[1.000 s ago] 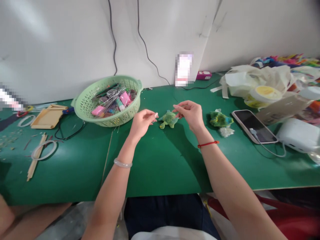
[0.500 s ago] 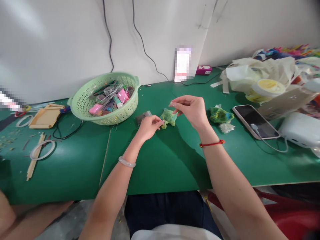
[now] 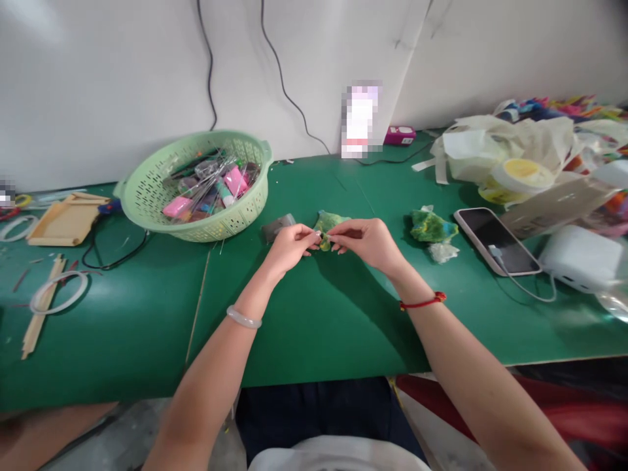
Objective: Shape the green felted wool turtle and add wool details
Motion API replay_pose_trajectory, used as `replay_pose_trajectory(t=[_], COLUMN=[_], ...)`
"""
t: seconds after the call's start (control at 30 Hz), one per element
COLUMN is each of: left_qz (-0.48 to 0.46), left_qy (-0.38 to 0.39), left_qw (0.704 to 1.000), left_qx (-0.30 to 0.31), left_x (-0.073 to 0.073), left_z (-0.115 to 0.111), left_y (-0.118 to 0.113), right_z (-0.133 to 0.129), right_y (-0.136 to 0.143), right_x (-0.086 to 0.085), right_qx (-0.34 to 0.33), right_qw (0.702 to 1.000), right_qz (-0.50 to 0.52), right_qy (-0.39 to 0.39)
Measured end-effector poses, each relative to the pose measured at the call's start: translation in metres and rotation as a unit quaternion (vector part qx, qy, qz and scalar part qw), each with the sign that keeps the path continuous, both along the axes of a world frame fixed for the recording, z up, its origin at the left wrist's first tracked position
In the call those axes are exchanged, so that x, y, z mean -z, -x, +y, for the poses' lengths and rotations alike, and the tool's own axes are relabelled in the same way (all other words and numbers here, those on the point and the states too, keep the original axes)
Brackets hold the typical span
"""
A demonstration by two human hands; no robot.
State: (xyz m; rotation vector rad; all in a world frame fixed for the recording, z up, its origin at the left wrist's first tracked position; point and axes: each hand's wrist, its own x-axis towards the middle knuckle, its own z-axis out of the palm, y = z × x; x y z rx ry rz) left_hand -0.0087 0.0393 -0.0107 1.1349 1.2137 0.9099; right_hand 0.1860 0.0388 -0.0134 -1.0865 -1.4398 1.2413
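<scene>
A small fuzzy green and yellow figure (image 3: 331, 221) with stubby lobes lies on the green tabletop, partly covered by my fingers. My left hand (image 3: 293, 245) pinches its near left edge; a tiny dark spot shows at the fingertips. From the other side my right hand (image 3: 366, 241) reaches in, thumb and fingers pressed together close to the left fingertips. Whatever the right fingers hold is too small to make out. Just behind my left hand is a small grey-brown packet (image 3: 277, 227). Right of my right hand lies a second fuzzy green piece (image 3: 432, 226) with clear plastic beside it.
At the left a green basket (image 3: 252, 210) holds pink packs and thin needles or wires. A wooden tray (image 3: 69, 221), sticks (image 3: 42, 311) and a white ring (image 3: 59, 292) lie beyond it. Rightward are a phone (image 3: 498, 242) with cable, a white device (image 3: 583, 258) and bags (image 3: 520, 140).
My right hand has come down and left from above the fuzzy figure to meet my left fingertips. My left hand stays at the figure's edge. The view has shifted slightly.
</scene>
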Motion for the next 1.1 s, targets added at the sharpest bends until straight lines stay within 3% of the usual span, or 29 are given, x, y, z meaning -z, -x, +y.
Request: replay_pose_trajectory(t=[0.23, 0.4, 0.63, 1.1], left_qz=[-0.109, -0.116, -0.146, -0.082], left_qy=[0.062, 0.085, 0.077, 0.110], left_qw=[0.992, 0.989, 0.986, 0.990], left_qx=[-0.010, -0.027, -0.004, -0.034], left_x=[0.002, -0.001, 0.006, -0.014], left_z=[-0.001, -0.002, 0.001, -0.005], left_y=[-0.003, -0.007, -0.005, -0.012], right_z=[-0.003, 0.001, 0.006, 0.013], right_y=[-0.001, 0.003, 0.004, -0.002], right_x=[-0.004, -0.001, 0.006, 0.019], right_qx=[0.010, 0.045, 0.006, -0.031], right_qw=[0.999, 0.990, 0.988, 0.979], right_qz=[-0.033, -0.082, -0.098, -0.138], right_qy=[-0.016, -0.102, -0.121, -0.144])
